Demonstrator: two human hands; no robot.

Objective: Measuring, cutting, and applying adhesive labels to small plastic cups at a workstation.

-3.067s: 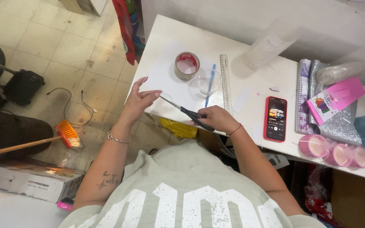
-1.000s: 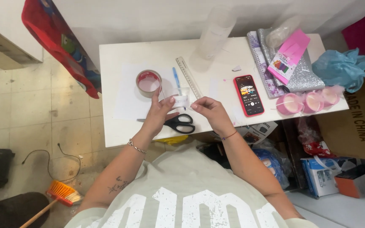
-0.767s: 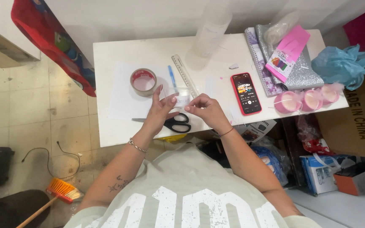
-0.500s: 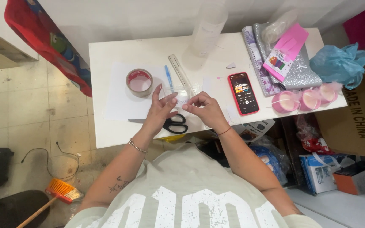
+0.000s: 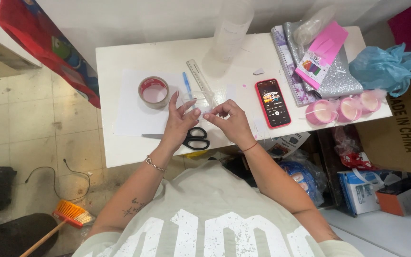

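In the head view both hands meet over the white worktop: the left hand, fingers loosely spread, and the right hand, fingers curled, pinch a small clear strip between their fingertips. Black scissors lie at 6 o'clock from the strip, a tape roll at 10 o'clock and a red phone at 3 o'clock

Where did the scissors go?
In the head view, the black-handled scissors lie flat on the white table near its front edge, partly under the left hand, below the tape roll.
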